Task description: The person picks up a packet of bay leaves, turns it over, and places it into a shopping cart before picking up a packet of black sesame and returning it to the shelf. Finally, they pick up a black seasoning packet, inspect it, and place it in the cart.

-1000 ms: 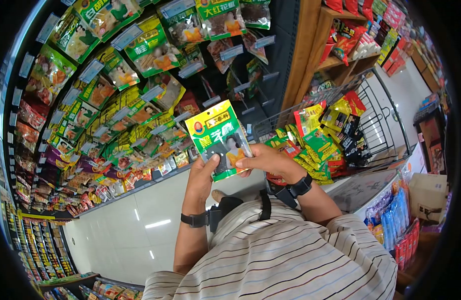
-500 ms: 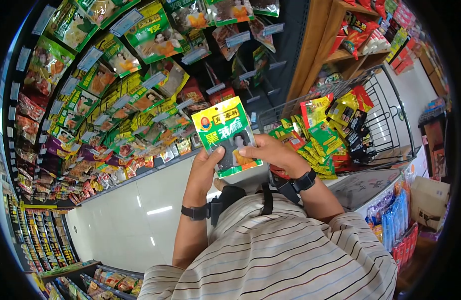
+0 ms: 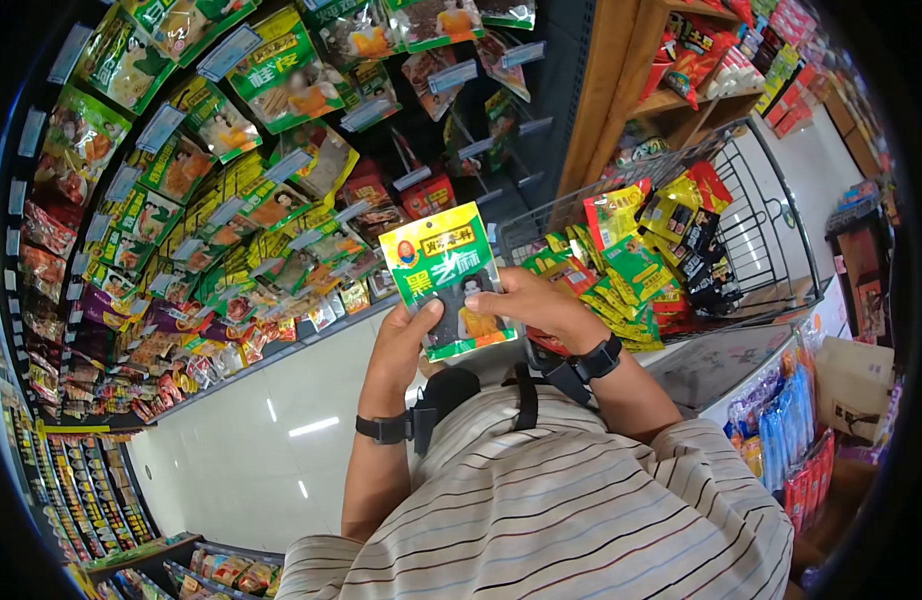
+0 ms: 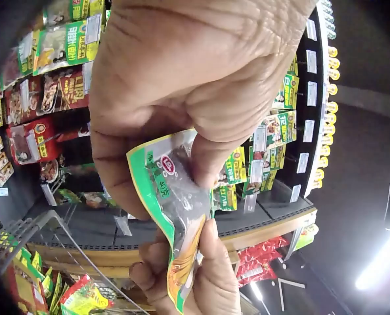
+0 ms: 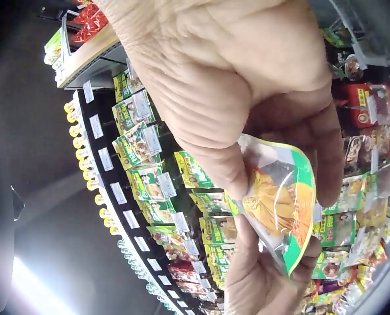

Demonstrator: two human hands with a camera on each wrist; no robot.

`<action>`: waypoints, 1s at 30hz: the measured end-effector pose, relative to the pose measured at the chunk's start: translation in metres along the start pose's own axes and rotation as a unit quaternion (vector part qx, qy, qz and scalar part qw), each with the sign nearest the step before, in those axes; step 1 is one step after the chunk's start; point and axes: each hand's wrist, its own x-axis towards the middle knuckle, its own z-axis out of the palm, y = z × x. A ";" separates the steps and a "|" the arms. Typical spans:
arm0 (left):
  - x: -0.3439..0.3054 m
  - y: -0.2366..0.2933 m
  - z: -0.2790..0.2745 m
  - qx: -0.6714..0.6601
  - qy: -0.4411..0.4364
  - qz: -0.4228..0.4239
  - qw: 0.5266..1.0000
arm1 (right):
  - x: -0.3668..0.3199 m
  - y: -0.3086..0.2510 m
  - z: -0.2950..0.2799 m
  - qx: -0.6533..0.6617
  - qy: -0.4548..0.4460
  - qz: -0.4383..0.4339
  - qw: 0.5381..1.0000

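You hold one packet (image 3: 451,285) in front of your body, over the gap between the hanging rack and your shirt. Its face is toward the head camera: yellow top band with a small hang hole, green band with white lettering, dark contents visible below, a printed figure in orange at the lower right.

Left hand (image 3: 403,345): grasping the packet at its lower left, thumb on the face, fingers behind. Right hand (image 3: 543,302): grasping the right side, thumb on the face over the printed figure. Neither hand is released. Both wrist views show the packet bowed between your two hands.

A black strap (image 3: 386,430) circles your left wrist, another (image 3: 598,360) your right.

Surroundings: rack packets (image 3: 286,75) in rows ahead and to the left, with price labels (image 3: 229,52) in front. To the right, a wire cart (image 3: 759,195) bears a pile of bagged goods (image 3: 636,275), green, yellow, red and black; your right hand is near it. Wooden shelf (image 3: 613,95) beyond, red bags (image 3: 693,60) on it. Pale tiled floor (image 3: 231,450) below left. Striped shirt (image 3: 541,500) at the lower centre. Cardboard box (image 3: 853,385) at far right.
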 end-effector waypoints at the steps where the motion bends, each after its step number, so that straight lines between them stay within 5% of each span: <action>1: 0.000 -0.001 0.000 0.000 -0.003 -0.007 1.000 | -0.001 -0.001 0.000 -0.007 -0.001 -0.004 1.000; 16: 0.018 -0.002 0.002 0.056 -0.056 -0.029 0.996 | 0.000 0.028 -0.012 0.007 0.088 0.004 0.996; 19: 0.020 0.008 -0.002 0.063 -0.012 -0.062 0.996 | 0.005 0.031 -0.012 -0.008 0.120 0.008 0.993; 30: 0.129 0.051 -0.167 0.084 0.196 0.116 0.970 | 0.008 0.020 -0.010 -0.017 0.198 0.034 0.979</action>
